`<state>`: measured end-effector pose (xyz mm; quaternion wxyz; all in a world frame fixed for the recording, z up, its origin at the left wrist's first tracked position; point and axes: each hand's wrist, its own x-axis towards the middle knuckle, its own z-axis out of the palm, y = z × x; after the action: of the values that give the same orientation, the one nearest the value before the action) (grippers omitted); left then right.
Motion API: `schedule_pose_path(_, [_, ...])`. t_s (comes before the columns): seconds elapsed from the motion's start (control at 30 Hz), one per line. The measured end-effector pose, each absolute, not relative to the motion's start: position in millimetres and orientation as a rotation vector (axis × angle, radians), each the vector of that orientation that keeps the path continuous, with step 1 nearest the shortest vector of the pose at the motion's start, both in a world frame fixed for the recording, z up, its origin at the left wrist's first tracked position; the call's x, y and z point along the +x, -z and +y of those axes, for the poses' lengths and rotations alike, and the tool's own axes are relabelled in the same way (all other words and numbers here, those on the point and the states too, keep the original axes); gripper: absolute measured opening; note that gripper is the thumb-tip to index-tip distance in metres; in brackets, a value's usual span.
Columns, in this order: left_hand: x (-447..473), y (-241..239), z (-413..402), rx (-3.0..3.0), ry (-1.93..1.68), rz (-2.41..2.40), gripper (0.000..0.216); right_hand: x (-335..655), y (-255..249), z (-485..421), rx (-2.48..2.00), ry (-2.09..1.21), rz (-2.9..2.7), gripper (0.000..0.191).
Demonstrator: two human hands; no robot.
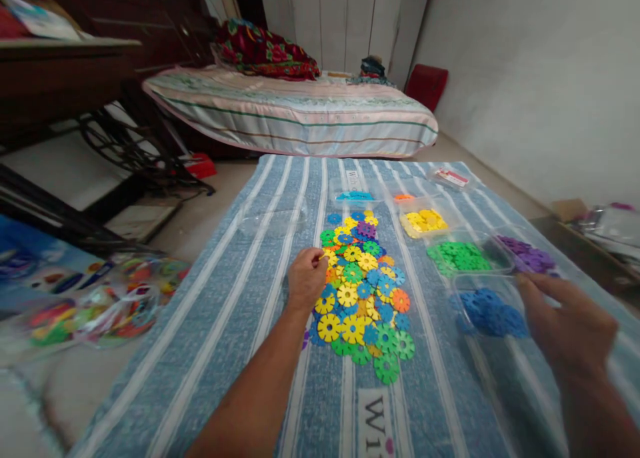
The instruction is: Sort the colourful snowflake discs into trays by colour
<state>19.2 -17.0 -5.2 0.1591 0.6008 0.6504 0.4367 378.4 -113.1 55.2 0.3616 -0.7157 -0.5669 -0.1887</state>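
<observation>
A heap of notched plastic discs (353, 273) in yellow, blue, green, orange and purple lies mid-table. At its left edge, my left hand (306, 277) is closed in a pinch, with a yellow notched disc (324, 258) at the fingertips. My right hand (570, 321), smeared by motion, hovers at the right beside the clear tub of blue discs (493, 311) and just below the purple discs (527, 255); whether it holds anything is unclear. Further up stand the tub of green discs (459, 255) and the tub of yellow discs (424, 221).
At the back are a tub with light blue discs (355, 197), some orange discs (404, 197) and a small clear package (451, 177). An apparently transparent tub (273, 218) stands left of the heap. Striped cloth (225, 325) covers the table; a bed (300, 115) stands beyond.
</observation>
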Motion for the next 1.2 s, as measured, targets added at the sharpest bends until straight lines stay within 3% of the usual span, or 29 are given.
schedule_pose_path(0.2, [21.3,7.8,-18.6,1.695,-1.267,1.847,0.01,269.5,-37.2,-147.1,-1.334,0.083,-1.873,0.011])
schedule_pose_path(0.33, [21.8,8.3,-18.8,1.691,-1.282,1.834,0.01,225.3,-13.3,-152.1,-1.243,-0.101,-1.982,0.013])
schedule_pose_path(0.6, [21.9,8.0,-18.7,1.691,-1.289,1.832,0.011,188.3,6.5,-139.9,-1.331,-0.028,-2.059,0.029])
schedule_pose_path(0.97, [19.9,5.4,-18.2,1.701,-1.279,1.83,0.013,185.4,-7.3,-140.2,-1.261,-0.221,-1.945,0.007])
schedule_pose_path(1.1, [19.2,6.6,-17.7,1.698,-1.283,1.827,0.013,196.5,-22.4,-127.5,-1.265,-0.335,-1.886,0.011])
schedule_pose_path(1.2, [19.0,6.9,-17.4,1.705,-1.278,1.831,0.013,223.4,-40.4,-91.9,-1.318,-0.182,-1.842,0.014])
